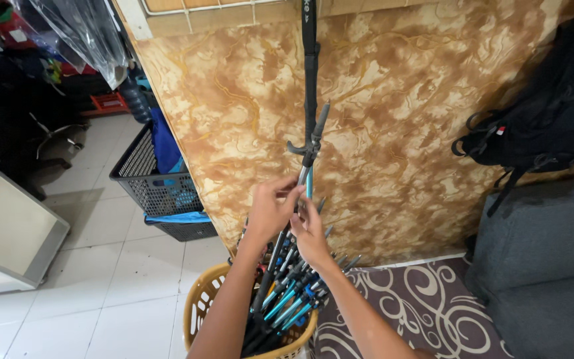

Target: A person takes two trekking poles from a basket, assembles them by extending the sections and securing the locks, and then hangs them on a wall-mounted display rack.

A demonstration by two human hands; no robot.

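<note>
A yellow plastic basket (202, 300) on the floor holds several trekking poles (286, 299) with black and teal shafts, standing on end. One pole (310, 143) rises above the rest, its black grip and strap reaching up the brown marbled wall. My left hand (268, 210) grips that pole's shaft just below its black locking lever. My right hand (312, 234) pinches the same shaft a little lower, fingers curled around it. Both forearms reach in from the bottom edge over the basket.
A black mesh basket (149, 181) with blue cloth sits left of the wall panel. A black backpack (539, 126) hangs at right above a grey cushioned seat (543, 266). A patterned brown rug (426, 312) lies under it. White tiled floor (101, 286) spreads left.
</note>
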